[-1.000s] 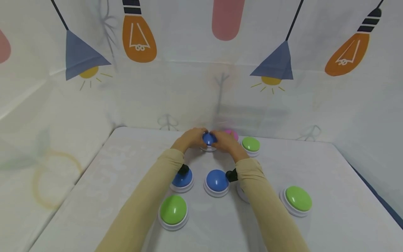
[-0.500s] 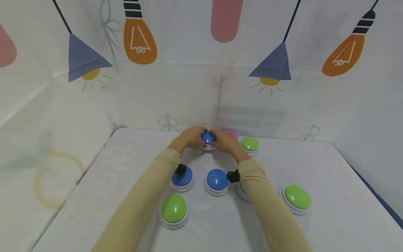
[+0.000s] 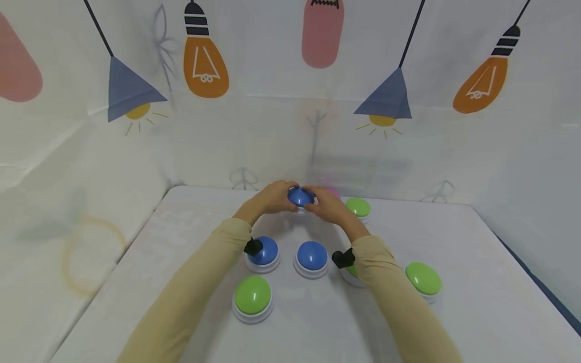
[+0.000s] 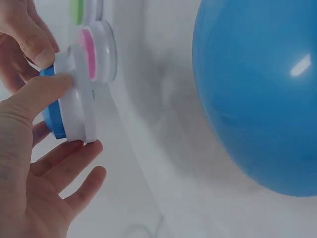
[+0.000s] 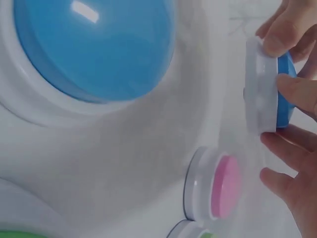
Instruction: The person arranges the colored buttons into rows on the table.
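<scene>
Both hands grip one blue dome push button [image 3: 299, 195] with a white round base, near the table's far edge. My left hand [image 3: 274, 196] holds its left side and my right hand [image 3: 329, 205] its right side. In the left wrist view the button's white base [image 4: 77, 99] is raised off the table, with a thumb pressed on its side. From the right wrist view, fingers pinch the rim of the same button [image 5: 262, 87]. A pink button [image 3: 334, 192] stands just behind my right hand, partly hidden by it.
Two blue buttons, one left [image 3: 264, 250] and one at the centre [image 3: 311, 256], stand nearer on the white table [image 3: 290, 333]. Green buttons stand front left [image 3: 252, 295], back right [image 3: 358, 206] and right [image 3: 424, 278]; another is mostly behind the right sleeve. A patterned cloth [image 3: 272, 136] hangs behind.
Both hands have raised the blue button slightly, and its dome is tipped more toward the camera. The head view has shifted a little. The other buttons stay in place.
</scene>
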Tool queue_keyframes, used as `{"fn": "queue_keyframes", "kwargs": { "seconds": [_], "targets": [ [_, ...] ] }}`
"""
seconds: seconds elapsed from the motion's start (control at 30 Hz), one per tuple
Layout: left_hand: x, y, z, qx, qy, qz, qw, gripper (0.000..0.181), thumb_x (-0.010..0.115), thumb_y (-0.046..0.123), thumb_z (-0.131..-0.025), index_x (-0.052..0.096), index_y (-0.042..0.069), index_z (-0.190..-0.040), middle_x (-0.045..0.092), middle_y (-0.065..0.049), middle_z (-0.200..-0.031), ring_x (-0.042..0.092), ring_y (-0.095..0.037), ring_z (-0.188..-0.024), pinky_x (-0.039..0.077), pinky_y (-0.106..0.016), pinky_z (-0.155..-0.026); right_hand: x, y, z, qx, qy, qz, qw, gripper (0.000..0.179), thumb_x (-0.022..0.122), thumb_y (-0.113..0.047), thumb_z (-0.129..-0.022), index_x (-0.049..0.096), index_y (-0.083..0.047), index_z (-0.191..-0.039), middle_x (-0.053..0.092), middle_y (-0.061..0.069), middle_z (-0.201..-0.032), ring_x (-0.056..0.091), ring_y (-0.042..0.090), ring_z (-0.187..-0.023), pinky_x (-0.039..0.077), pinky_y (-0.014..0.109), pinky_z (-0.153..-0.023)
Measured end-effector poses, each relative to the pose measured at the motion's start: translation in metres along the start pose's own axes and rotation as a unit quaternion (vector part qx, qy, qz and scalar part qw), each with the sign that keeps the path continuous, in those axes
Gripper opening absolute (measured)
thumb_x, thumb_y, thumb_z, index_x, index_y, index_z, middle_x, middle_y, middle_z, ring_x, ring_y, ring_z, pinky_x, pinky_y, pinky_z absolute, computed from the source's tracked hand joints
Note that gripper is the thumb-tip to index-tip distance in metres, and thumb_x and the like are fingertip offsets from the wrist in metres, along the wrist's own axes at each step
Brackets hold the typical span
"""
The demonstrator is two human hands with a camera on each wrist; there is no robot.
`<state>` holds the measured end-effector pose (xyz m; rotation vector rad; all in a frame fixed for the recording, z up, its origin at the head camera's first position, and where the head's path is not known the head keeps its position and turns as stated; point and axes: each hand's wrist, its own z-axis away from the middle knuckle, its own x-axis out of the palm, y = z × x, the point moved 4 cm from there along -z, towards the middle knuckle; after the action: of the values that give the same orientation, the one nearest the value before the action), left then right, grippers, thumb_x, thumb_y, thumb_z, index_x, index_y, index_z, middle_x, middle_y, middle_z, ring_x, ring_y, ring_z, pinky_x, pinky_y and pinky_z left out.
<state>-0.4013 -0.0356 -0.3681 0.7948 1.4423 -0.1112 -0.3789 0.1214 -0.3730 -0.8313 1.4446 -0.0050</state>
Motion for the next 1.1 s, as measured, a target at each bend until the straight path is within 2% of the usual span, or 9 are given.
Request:
{"fn": "queue_keyframes", "kwargs": {
  "seconds": [0.23,0.5,0.73,0.9,1.1],
  "targets": [
    [-0.005,0.012,0.017,0.013,0.022,0.014,0.9996,0.069,0.078,0.031,-0.082,0.052,0.006,-0.141,0.061,-0.014,-0.127,0.057,-0.027,-0.115,0.046,-0.040,-0.100,-0.009,-0.010,0.022,-0.001,0.028,-0.030,0.9992,0.054,0.063,-0.016,-0.097,0.045,0.000,-0.145,0.050,0.022,-0.143,0.049,0.038,-0.130,0.041,0.051,-0.108],
    [-0.007,0.028,0.040,0.017,0.044,0.043,0.9980,0.068,0.078,0.034,-0.083,0.052,0.009,-0.141,0.060,-0.012,-0.121,0.057,-0.025,-0.109,0.049,-0.039,-0.094,-0.013,-0.017,0.046,-0.036,0.069,-0.051,0.9957,0.052,0.064,-0.015,-0.096,0.047,-0.001,-0.143,0.051,0.020,-0.140,0.049,0.036,-0.129,0.042,0.051,-0.107],
    [-0.007,0.047,0.061,0.044,0.076,0.038,0.9954,0.068,0.079,0.035,-0.082,0.054,0.010,-0.140,0.060,-0.011,-0.118,0.060,-0.024,-0.105,0.053,-0.037,-0.089,-0.016,-0.028,0.074,-0.032,0.087,-0.058,0.9941,0.054,0.065,-0.016,-0.095,0.047,-0.003,-0.145,0.049,0.019,-0.142,0.049,0.037,-0.130,0.042,0.053,-0.106],
    [-0.003,0.060,0.083,0.040,0.092,0.028,0.9945,0.069,0.080,0.036,-0.082,0.055,0.010,-0.140,0.059,-0.010,-0.113,0.062,-0.025,-0.101,0.054,-0.037,-0.084,-0.013,-0.035,0.093,-0.041,0.090,-0.056,0.9935,0.055,0.067,-0.019,-0.095,0.048,-0.007,-0.145,0.048,0.017,-0.144,0.048,0.036,-0.131,0.043,0.055,-0.105],
    [0.009,0.074,0.103,0.028,0.101,0.025,0.9941,0.069,0.080,0.040,-0.082,0.055,0.012,-0.140,0.059,-0.009,-0.113,0.062,-0.024,-0.099,0.054,-0.035,-0.080,-0.006,-0.039,0.115,-0.040,0.099,-0.044,0.9933,0.056,0.071,-0.021,-0.092,0.051,-0.010,-0.143,0.049,0.015,-0.143,0.050,0.036,-0.131,0.046,0.054,-0.101]
  ]
}}
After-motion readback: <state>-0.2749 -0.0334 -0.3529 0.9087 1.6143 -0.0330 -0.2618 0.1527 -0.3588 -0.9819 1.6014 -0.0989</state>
